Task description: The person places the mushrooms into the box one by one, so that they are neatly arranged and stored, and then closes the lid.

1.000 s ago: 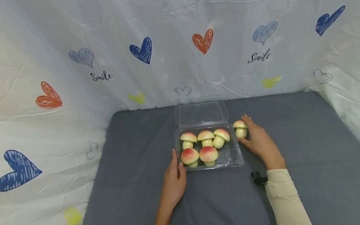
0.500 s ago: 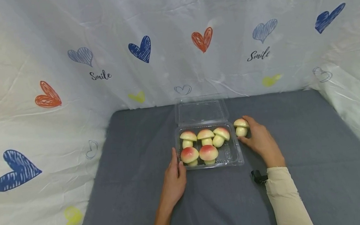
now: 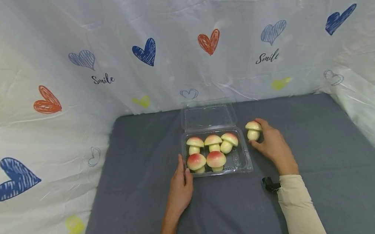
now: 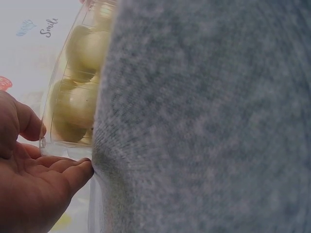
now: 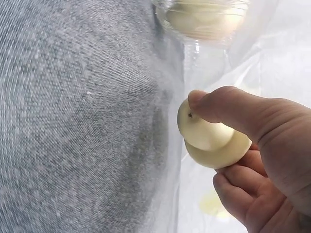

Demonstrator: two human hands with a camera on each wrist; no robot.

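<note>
A clear plastic clamshell box (image 3: 240,168) lies on the cloth with its lid (image 3: 209,117) folded back. Several toy mushrooms with cream stems and red-tinged caps are inside, among them a front-row mushroom (image 3: 216,160); the front right of the box holds none. My left hand (image 3: 181,188) holds the box at its front left corner, thumb on the rim and fingers along the outside. Just right of the box, my right hand (image 3: 275,146) pinches another toy mushroom (image 3: 253,133) between thumb and fingers, cap up. The right wrist view shows the thumb on the stem's base (image 5: 204,128).
A dark grey cloth (image 3: 137,155) covers the table. White sheeting (image 3: 165,15) printed with hearts and "Smile" hangs behind it and at both sides. A black wrist mount (image 3: 270,184) sits by the right sleeve.
My right hand has shifted slightly to the right with its mushroom, widening the gap to the box. The left hand, the box and the mushrooms inside have stayed in place.
</note>
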